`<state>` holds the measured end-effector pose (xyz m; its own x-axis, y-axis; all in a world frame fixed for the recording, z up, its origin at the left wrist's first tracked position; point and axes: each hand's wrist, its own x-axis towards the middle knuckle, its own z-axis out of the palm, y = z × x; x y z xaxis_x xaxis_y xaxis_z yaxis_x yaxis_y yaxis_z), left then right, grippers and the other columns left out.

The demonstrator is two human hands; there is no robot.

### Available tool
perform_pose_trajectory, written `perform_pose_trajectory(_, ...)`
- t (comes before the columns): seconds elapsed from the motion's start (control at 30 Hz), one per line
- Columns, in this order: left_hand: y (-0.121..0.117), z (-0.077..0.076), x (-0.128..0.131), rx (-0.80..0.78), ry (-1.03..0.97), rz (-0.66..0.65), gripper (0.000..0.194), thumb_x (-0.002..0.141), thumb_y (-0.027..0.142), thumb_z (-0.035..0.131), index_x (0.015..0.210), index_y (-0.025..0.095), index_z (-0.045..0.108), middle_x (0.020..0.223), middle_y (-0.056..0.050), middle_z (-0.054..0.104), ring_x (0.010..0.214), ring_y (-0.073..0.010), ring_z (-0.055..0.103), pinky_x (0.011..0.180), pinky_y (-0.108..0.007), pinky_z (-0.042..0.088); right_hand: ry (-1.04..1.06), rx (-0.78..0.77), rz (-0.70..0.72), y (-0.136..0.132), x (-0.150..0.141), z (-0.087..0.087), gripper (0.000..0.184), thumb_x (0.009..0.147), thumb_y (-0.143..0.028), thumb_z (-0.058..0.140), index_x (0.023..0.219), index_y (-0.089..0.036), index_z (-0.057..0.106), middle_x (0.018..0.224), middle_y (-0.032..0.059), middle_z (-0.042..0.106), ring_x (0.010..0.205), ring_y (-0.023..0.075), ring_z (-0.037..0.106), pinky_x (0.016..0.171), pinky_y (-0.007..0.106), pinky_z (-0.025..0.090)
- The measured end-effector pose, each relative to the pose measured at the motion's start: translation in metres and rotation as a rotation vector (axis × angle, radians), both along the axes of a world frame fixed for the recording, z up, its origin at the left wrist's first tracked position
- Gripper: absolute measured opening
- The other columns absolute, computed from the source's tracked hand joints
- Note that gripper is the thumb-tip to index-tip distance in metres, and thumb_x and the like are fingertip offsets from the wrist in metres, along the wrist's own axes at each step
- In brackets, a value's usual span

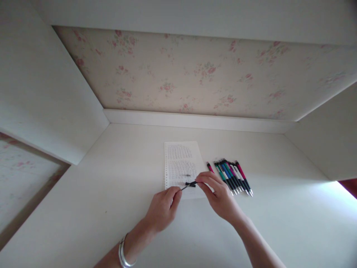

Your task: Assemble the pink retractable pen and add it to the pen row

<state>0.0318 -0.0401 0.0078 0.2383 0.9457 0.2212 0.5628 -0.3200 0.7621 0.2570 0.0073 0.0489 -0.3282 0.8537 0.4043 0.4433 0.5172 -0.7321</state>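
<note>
In my left hand (163,209), the fingertips pinch the end of a thin dark rod that looks like a pen refill (184,187). My right hand (216,191) is closed on a dark pen part (194,182) at the rod's other end, with a trace of pink at the fingertips. The rod slants between both hands over a handwritten sheet of paper (178,165) with holes along its left edge. A short black piece (190,184) lies on the sheet behind the rod. Farther up the page is a small dark pen piece (186,175), too small to make out fully.
Several click pens (230,175) in green, blue, white and pink lie side by side right of the sheet. One pink pen (210,167) is apart, partly behind my right hand. White desk panels (320,145) and a flowered back wall (195,74) enclose the white desktop (125,160).
</note>
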Motion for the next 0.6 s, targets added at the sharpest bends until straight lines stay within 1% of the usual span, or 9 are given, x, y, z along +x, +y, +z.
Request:
perform_pose_trajectory(0.17,0.0006,-0.0003,-0.0005,0.015,0.02,-0.009,0.027,0.111,0.032,0.042,0.093,0.019,0.059,0.073,0.0,0.061,0.06,-0.016,0.056,0.058,-0.029,0.035,-0.008,0.021,0.003,0.0004,0.0018,0.0007,0.016,0.101,-0.019,0.058,0.103,-0.024,0.073,0.104,0.0094,0.073,0.1,0.0197,0.072,0.088,0.032,0.06)
perform_pose_trajectory(0.3,0.0014,0.0015,0.0003,0.023,0.035,-0.016,0.028,0.111,0.031,0.042,0.093,0.019,0.059,0.073,0.0,0.061,0.06,-0.016,0.056,0.058,-0.029,0.037,-0.011,0.01,0.063,0.0001,0.0026,-0.0003,0.017,0.101,-0.018,0.059,0.104,-0.023,0.074,0.106,0.0085,0.073,0.101,0.0179,0.071,0.088,0.03,0.059)
perform_pose_trajectory(0.4,0.001,0.0024,0.0008,0.034,0.056,-0.035,0.027,0.112,0.031,0.042,0.095,0.019,0.059,0.076,0.0,0.063,0.064,-0.0165,0.06,0.06,-0.029,0.04,-0.003,-0.038,0.109,-0.0001,0.0012,-0.0004,0.018,0.102,-0.019,0.059,0.104,-0.023,0.076,0.105,0.008,0.073,0.099,0.0174,0.071,0.086,0.029,0.059)
perform_pose_trajectory(0.47,0.001,0.0012,0.0008,0.058,0.076,-0.051,0.025,0.112,0.031,0.042,0.098,0.019,0.06,0.082,0.0,0.066,0.069,-0.0173,0.063,0.065,-0.029,0.044,-0.023,-0.079,0.142,-0.0009,-0.0002,-0.0008,0.019,0.102,-0.02,0.058,0.104,-0.023,0.077,0.107,0.0075,0.074,0.099,0.0168,0.072,0.086,0.029,0.059)
perform_pose_trajectory(0.53,0.0015,-0.0016,0.0006,0.107,0.101,-0.063,0.023,0.113,0.031,0.042,0.103,0.019,0.059,0.087,0.0,0.069,0.074,-0.0185,0.067,0.069,-0.03,0.047,-0.057,-0.132,0.162,-0.0029,-0.0017,-0.0019,0.019,0.103,-0.023,0.058,0.106,-0.024,0.077,0.108,0.0065,0.076,0.1,0.0167,0.072,0.088,0.03,0.059)
perform_pose_trajectory(0.6,0.0022,-0.0053,0.0004,0.173,0.133,-0.065,0.024,0.114,0.034,0.041,0.106,0.02,0.059,0.089,-0.001,0.069,0.076,-0.0196,0.068,0.069,-0.031,0.049,-0.082,-0.203,0.151,-0.0059,-0.0036,-0.0033,0.018,0.102,-0.027,0.06,0.109,-0.024,0.076,0.108,0.0051,0.077,0.1,0.0174,0.073,0.089,0.031,0.059)
